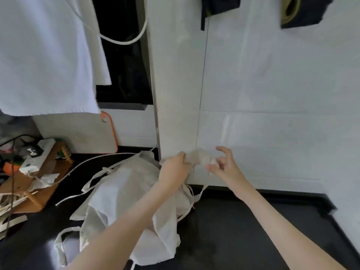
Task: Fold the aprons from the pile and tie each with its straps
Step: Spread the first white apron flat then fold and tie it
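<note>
A pile of cream aprons (124, 193) with loose straps lies on the black counter (243, 230), left of centre. Above its far edge, close to the white wall, I hold a small rolled apron bundle (201, 158). My left hand (173, 168) grips the bundle's left end with curled fingers. My right hand (224, 164) pinches the bundle's right end between thumb and forefinger, the other fingers spread above it. Thin straps (191, 193) hang down below my hands onto the pile.
A wooden board (46, 178) at the left carries a white power strip (39, 154), cables and small items. A cutting board with an orange rim (85, 133) leans on the wall. A white cloth (44, 55) hangs at the upper left. Dark garments (220, 4) hang at the top.
</note>
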A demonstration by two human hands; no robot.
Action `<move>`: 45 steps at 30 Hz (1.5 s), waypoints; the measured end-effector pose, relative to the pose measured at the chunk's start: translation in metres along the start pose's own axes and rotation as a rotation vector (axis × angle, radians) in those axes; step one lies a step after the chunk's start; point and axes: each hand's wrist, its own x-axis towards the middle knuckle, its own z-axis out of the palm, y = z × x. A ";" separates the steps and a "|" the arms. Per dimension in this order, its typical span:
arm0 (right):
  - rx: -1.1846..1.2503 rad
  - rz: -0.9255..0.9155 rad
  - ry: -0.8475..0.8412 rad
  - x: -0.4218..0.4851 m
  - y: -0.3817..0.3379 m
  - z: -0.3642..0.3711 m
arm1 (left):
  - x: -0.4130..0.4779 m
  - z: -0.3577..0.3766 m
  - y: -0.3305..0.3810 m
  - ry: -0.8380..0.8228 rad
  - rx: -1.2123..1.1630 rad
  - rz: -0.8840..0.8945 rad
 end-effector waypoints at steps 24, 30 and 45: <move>-0.286 -0.117 0.233 -0.239 -0.009 -0.222 | -0.171 0.101 0.203 -0.505 -0.319 0.024; -0.210 -0.154 0.372 -0.242 -0.012 -0.223 | -0.175 0.121 0.172 -0.590 -0.074 -0.104; -0.838 -0.050 0.061 -0.264 -0.001 -0.155 | -0.200 0.093 0.191 -0.376 -0.478 0.168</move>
